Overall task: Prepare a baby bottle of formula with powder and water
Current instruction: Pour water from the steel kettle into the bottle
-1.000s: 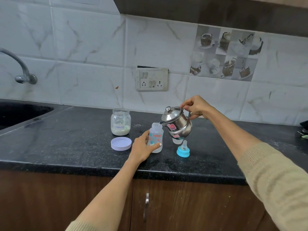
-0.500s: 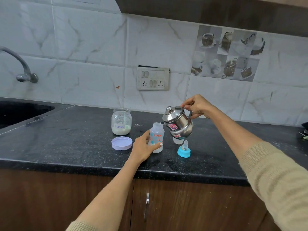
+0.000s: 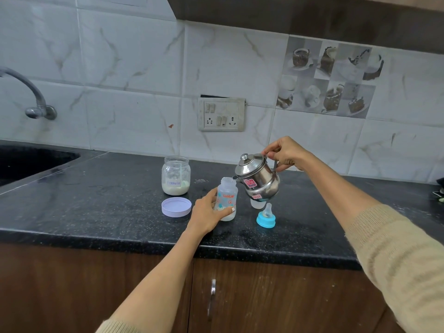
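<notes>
Where spout meets bottle (image 3: 227, 198): rounded steel kettle (image 3: 259, 180).

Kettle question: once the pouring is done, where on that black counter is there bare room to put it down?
Bare patches: the counter right of the teat ring, and the stretch between the sink and the formula jar. It is crowded around the bottle: jar lid, clear cap, teat ring and left hand sit close.

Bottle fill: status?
Left hand steadies bottle. Right hand tips kettle, spout at bottle mouth. Teat beside, clear.
</notes>
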`<state>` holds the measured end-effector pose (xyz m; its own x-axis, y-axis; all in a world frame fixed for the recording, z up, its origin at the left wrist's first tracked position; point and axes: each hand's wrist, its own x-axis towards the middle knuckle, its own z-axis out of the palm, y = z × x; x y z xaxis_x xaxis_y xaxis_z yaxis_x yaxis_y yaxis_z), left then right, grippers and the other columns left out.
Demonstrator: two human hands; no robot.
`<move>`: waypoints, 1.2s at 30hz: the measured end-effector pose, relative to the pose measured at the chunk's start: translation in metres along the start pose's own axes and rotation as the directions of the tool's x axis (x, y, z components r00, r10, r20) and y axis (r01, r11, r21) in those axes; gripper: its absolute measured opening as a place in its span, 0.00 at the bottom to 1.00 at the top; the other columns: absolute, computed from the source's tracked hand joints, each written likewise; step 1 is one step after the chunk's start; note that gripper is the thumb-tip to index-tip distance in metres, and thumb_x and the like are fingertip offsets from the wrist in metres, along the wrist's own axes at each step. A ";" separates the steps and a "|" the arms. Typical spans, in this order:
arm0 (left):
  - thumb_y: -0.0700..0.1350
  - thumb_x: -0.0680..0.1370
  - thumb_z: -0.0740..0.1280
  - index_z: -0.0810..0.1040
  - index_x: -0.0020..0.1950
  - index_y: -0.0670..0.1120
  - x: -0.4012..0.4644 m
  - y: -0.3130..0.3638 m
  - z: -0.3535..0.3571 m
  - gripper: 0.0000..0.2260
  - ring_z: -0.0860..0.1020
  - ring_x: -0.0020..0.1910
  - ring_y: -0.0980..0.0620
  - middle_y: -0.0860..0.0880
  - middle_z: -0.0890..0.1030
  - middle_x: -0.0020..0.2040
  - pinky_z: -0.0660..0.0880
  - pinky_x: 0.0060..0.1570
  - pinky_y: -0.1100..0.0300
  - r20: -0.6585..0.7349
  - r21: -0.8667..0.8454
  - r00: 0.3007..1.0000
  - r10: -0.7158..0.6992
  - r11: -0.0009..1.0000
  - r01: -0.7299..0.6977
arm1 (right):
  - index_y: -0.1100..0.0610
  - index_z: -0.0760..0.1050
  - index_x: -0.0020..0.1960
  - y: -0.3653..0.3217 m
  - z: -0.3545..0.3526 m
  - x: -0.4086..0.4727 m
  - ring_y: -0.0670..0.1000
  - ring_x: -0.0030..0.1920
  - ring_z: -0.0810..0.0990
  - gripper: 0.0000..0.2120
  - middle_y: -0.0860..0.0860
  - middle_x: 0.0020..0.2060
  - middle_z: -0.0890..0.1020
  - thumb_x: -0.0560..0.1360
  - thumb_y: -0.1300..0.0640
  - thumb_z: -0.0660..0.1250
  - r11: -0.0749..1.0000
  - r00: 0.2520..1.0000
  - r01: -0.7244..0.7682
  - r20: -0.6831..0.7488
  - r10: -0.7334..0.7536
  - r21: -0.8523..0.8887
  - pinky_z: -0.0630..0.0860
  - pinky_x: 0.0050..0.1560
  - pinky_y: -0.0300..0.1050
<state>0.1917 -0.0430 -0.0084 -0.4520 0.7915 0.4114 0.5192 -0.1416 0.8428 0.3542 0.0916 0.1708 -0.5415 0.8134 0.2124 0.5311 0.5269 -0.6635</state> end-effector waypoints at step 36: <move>0.45 0.68 0.76 0.66 0.71 0.50 -0.002 0.001 -0.002 0.34 0.76 0.58 0.54 0.48 0.77 0.63 0.71 0.54 0.65 0.020 0.017 1.000 0.003 1.000 -0.003 | 0.62 0.80 0.55 -0.010 -0.003 -0.004 0.68 0.50 0.79 0.11 0.54 0.41 0.77 0.77 0.68 0.61 0.999 0.999 -0.016 0.029 0.017 -0.036 0.81 0.50 0.53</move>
<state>0.1918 -0.0453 -0.0078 -0.4363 0.8027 0.4067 0.5331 -0.1335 0.8354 0.3524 0.0838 0.1787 -0.5511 0.8146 0.1807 0.5628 0.5228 -0.6403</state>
